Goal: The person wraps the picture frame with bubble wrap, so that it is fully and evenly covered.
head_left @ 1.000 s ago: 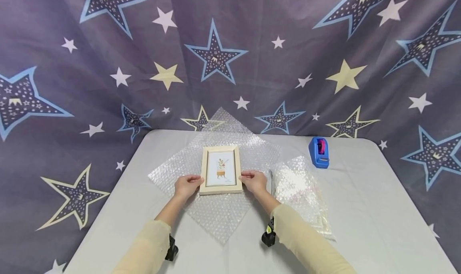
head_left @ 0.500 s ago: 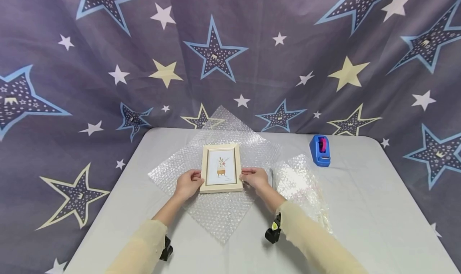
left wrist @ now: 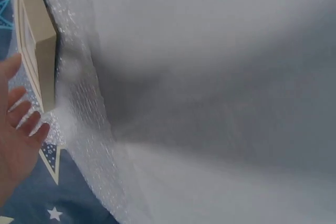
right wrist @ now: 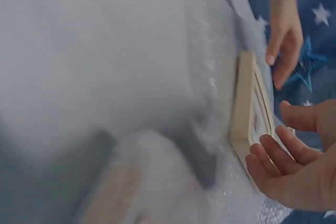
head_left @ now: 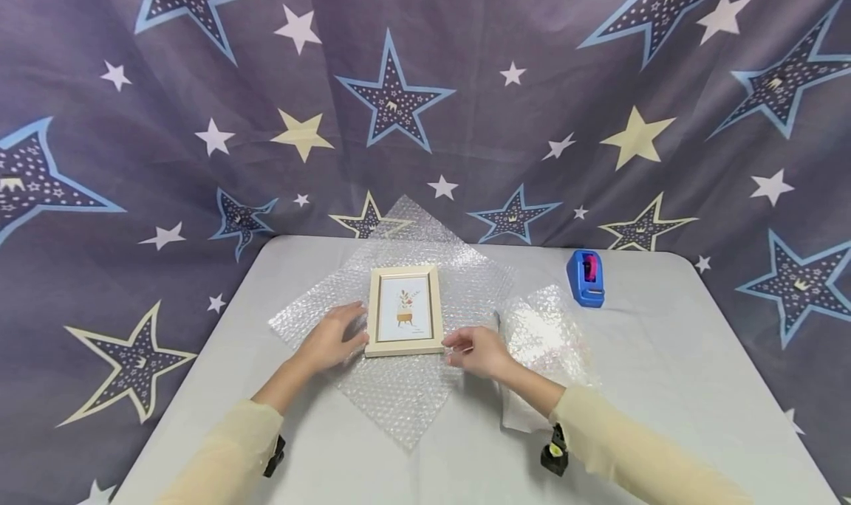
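Note:
A pale wooden picture frame [head_left: 404, 348] with a flower-pot print lies face up on a sheet of bubble wrap [head_left: 399, 394], whose corners point toward and away from me. My left hand [head_left: 332, 335] is beside the frame's left edge, thumb and fingers spread apart, fingertips close to the wood. On the other side my right hand [head_left: 480, 351] has its fingertips right by the lower right corner, fingers loosely bent. The right wrist view shows that hand's palm and relaxed fingers [right wrist: 273, 156] with nothing between them. In the left wrist view the left fingers are also loosely spread.
A clear plastic package [head_left: 545, 335] of shiny wrap lies right of the bubble wrap, partly under the right forearm. Farther back at the right stands a blue tape dispenser [head_left: 586, 280] with a pink roll. Star-patterned fabric [head_left: 425, 106] hangs behind the white table [head_left: 665, 357].
Both hands have let go of the picture frame and drawn slightly apart, the left one outward to the left, the right one slightly outward and lower. The frame stays on the bubble wrap.

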`<state>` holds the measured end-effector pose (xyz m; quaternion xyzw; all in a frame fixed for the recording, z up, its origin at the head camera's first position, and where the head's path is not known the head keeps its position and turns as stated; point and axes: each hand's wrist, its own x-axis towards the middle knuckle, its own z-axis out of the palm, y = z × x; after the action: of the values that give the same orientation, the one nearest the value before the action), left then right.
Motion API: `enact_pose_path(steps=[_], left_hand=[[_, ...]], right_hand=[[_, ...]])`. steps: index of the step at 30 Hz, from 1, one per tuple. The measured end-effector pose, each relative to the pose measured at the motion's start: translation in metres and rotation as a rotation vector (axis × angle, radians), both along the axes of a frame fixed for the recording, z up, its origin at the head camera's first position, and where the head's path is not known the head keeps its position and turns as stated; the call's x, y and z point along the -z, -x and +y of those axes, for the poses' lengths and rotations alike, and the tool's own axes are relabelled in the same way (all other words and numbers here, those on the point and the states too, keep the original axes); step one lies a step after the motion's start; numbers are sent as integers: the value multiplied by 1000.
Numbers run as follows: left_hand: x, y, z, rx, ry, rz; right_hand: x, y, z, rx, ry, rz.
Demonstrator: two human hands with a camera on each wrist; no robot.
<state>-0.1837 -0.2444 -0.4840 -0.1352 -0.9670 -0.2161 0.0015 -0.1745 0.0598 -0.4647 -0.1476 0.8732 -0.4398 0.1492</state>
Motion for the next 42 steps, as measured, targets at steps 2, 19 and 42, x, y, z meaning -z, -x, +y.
enact_pose_path(steps=[2, 19, 42], left_hand=[[1, 0, -2, 63, 55, 42], [6, -5, -6, 178, 191, 78], [-2, -3, -7, 216, 248, 88]], right_hand=[[1, -9, 3, -63, -27, 53], [19, -46, -2, -405, -466, 593], [22, -28, -10, -179, -153, 643]])
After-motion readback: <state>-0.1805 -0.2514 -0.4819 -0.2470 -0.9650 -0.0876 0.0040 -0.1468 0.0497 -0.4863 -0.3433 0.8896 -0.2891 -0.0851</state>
